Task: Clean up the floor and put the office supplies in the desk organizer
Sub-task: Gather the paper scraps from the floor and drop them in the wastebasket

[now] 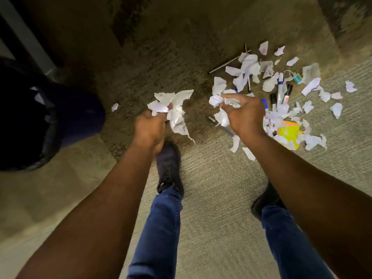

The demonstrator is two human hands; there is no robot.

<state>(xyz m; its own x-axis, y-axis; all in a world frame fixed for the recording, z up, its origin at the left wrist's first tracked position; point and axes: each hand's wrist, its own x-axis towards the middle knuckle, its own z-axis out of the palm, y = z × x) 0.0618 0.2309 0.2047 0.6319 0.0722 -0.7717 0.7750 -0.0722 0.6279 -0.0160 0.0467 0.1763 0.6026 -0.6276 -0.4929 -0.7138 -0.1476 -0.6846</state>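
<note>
My left hand (150, 127) grips a bunch of torn white paper scraps (175, 109) above the carpet. My right hand (244, 113) holds another wad of paper scraps (220, 103). To the right, many more torn paper pieces (249, 69) lie scattered on the floor. Among them are several markers (280, 87), a thin grey pen (229, 62), another pen (220, 125) partly hidden under my right hand, a yellow sticky-note pad (288, 133) and a small teal item (298, 78).
A black-lined trash bin (26, 125) stands at the left, with a grey desk leg (26, 37) behind it. One loose paper scrap (114, 107) lies near the bin. My shoes (169, 166) and jeans are on the carpet below my hands.
</note>
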